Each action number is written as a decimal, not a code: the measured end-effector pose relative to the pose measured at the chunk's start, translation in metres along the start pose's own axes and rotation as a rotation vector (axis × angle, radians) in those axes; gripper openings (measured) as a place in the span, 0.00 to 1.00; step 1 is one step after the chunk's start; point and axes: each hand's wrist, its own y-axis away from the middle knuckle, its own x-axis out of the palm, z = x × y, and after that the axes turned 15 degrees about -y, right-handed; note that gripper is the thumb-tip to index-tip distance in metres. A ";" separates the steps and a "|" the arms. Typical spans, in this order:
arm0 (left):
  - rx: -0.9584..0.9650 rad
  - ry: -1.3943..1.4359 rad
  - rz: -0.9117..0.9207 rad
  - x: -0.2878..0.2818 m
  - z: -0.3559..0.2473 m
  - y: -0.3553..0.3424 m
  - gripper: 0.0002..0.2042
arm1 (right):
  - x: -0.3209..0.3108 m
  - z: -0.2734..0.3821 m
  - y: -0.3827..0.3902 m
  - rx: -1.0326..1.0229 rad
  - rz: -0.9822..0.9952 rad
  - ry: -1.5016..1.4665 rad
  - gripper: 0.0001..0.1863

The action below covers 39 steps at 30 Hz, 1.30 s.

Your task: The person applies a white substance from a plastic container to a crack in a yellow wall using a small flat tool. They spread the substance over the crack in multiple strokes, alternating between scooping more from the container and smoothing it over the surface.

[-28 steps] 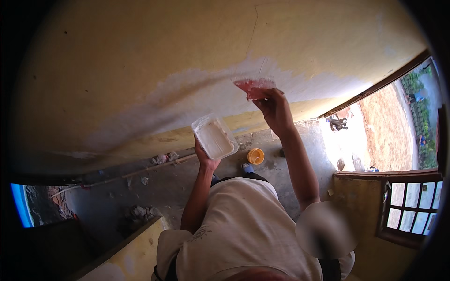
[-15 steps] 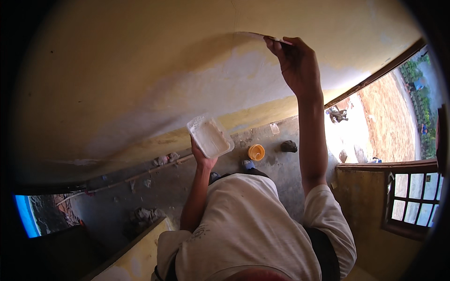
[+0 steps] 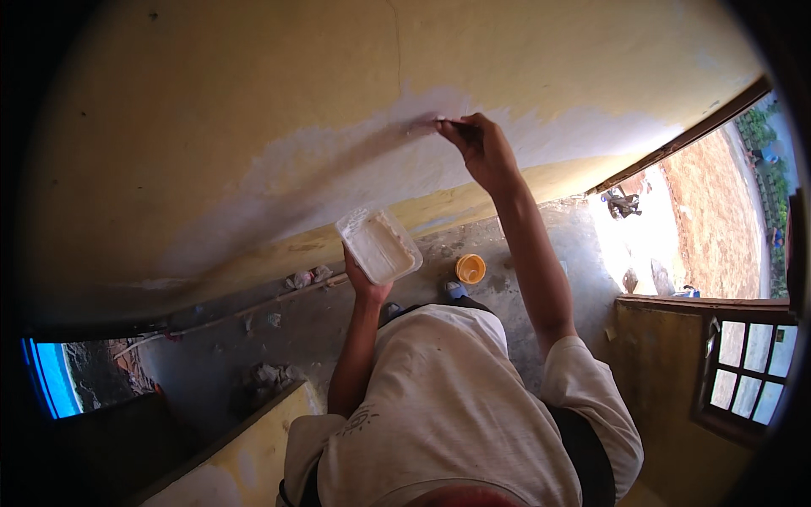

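My right hand [image 3: 483, 152] is raised to the yellow wall [image 3: 279, 68], its fingers closed on a thin putty knife [image 3: 443, 123] seen nearly edge-on. The blade's tip is against a whitish, smeared patch [image 3: 338, 152] that runs along the wall. Lower down, my left hand [image 3: 365, 283] grips the side of a clear plastic tub [image 3: 380, 248], tilted so its inside shows. Whitish paste coats the bottom and walls of the tub.
An orange bucket [image 3: 470, 269] stands on the grey concrete floor [image 3: 515, 338] near my feet. A long pole [image 3: 253, 314] lies along the wall's foot, with crumpled litter [image 3: 308, 276] beside it. A doorway opens at right, above a barred window [image 3: 748, 363].
My right hand has moved down and left with the putty knife, from the upper wall onto the whitish patch. The patch reaches higher near the crack. My left hand and the tub stay nearly still.
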 end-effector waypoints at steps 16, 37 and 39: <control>0.092 0.069 -0.036 0.019 0.019 0.000 0.27 | -0.047 -0.034 0.043 0.057 -0.065 0.084 0.15; 0.233 0.036 -0.076 0.062 0.070 -0.010 0.28 | -0.038 -0.003 0.097 0.674 0.343 -1.138 0.09; 0.216 0.035 -0.054 0.068 0.070 -0.007 0.29 | -0.048 -0.013 0.103 0.681 0.374 -1.214 0.11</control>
